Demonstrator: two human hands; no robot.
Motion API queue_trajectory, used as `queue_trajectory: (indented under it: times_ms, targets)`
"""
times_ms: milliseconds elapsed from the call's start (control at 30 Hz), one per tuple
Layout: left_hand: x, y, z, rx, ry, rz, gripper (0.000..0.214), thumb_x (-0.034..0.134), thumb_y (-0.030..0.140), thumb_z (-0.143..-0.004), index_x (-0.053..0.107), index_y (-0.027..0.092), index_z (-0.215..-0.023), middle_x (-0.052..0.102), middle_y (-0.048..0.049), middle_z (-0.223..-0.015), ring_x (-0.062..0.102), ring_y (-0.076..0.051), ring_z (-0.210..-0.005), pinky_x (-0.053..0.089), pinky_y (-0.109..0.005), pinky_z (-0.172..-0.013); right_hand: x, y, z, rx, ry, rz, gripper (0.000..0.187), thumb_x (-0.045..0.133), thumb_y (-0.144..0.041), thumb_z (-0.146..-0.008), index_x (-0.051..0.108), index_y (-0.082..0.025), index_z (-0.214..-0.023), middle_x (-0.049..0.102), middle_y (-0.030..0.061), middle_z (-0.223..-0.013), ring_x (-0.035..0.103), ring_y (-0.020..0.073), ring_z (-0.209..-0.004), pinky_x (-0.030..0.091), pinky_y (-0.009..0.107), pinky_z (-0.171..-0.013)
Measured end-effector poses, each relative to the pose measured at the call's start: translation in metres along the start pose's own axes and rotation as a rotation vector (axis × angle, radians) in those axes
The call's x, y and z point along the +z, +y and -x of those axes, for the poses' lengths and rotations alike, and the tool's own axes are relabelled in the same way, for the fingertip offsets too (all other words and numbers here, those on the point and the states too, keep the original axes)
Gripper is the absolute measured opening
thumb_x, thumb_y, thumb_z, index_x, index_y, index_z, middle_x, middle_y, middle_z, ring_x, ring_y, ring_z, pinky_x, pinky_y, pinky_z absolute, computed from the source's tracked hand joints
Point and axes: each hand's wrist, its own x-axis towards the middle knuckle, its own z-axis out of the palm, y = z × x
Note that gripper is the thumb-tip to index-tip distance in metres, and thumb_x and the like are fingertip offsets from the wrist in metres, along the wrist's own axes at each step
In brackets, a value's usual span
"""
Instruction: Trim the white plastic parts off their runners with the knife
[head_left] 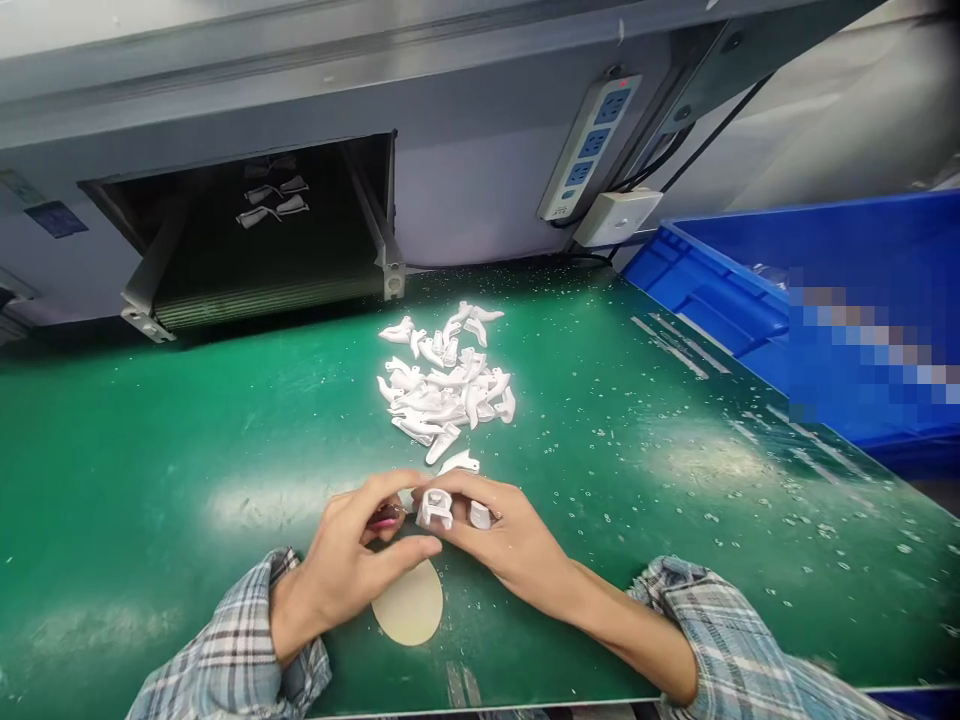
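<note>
My left grip [352, 560] and right grip [502, 540] together pinch one white plastic part [435, 507], just short of one pile of roughly thirty similar parts [444, 385].

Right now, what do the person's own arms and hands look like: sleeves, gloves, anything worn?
The left hand and the right hand are both bare, with no gloves and no ring or watch in view. Both arms wear a long-sleeved plaid shirt in grey-blue and white checks. The left sleeve ends at the wrist. The right sleeve sits further up, leaving the forearm uncovered.
</note>
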Motion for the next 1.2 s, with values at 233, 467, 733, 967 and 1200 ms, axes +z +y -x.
queue_trajectory:
  times_ms: [233, 467, 733, 967, 1200]
  targets:
    - [0.005, -0.002, 0.004, 0.031, -0.144, -0.186, 0.034, 0.05, 0.045, -0.102, 0.043, 0.021, -0.079, 0.048, 0.0049, -0.067, 0.039, -0.011, -0.058, 0.029, -0.024, -0.056, -0.005, 0.003, 0.003, -0.294, 0.07, 0.195, 0.018, 0.069, -0.023, -0.092, 0.078, -0.028, -0.106, 0.077, 0.0074, -0.099, 0.071, 0.0244, -0.089, 0.053, 0.035, -0.079]
    - [0.007, -0.005, 0.003, -0.038, -0.241, -0.118, 0.038, 0.046, 0.044, -0.104, 0.032, 0.021, -0.076, 0.037, 0.0067, -0.063, 0.03, -0.011, -0.056, 0.023, -0.026, -0.055, -0.006, 0.005, 0.003, -0.495, 0.094, 0.349, 0.022, 0.062, -0.015, -0.095, 0.072, -0.023, -0.112, 0.076, 0.0067, -0.1, 0.072, 0.0192, -0.088, 0.056, 0.028, -0.073]
    - [0.003, 0.0, 0.002, -0.071, -0.301, -0.118, 0.036, 0.045, 0.041, -0.104, 0.033, 0.022, -0.076, 0.037, 0.0059, -0.065, 0.031, -0.011, -0.058, 0.023, -0.027, -0.057, -0.007, 0.009, 0.005, -0.511, 0.082, 0.435, 0.022, 0.061, -0.011, -0.095, 0.068, -0.022, -0.113, 0.074, 0.0044, -0.101, 0.071, 0.016, -0.09, 0.053, 0.025, -0.076]
    - [0.003, -0.002, 0.003, 0.003, -0.26, -0.123, 0.037, 0.044, 0.036, -0.105, 0.036, 0.021, -0.073, 0.036, 0.0061, -0.062, 0.032, -0.01, -0.055, 0.024, -0.026, -0.055, -0.005, 0.012, 0.007, -0.445, 0.06, 0.415, 0.023, 0.059, -0.01, -0.095, 0.067, -0.022, -0.113, 0.073, 0.005, -0.101, 0.069, 0.0168, -0.09, 0.05, 0.025, -0.074]
    - [0.005, -0.004, 0.004, 0.017, 0.057, -0.025, 0.006, 0.059, 0.025, -0.099, 0.059, 0.023, -0.104, 0.063, 0.0053, -0.078, 0.051, -0.008, -0.06, 0.039, -0.018, -0.058, 0.001, 0.004, 0.005, -0.018, -0.063, 0.114, 0.017, 0.072, -0.033, -0.089, 0.068, -0.021, -0.1, 0.057, -0.003, -0.07, 0.049, 0.0124, -0.061, 0.038, 0.026, -0.059]
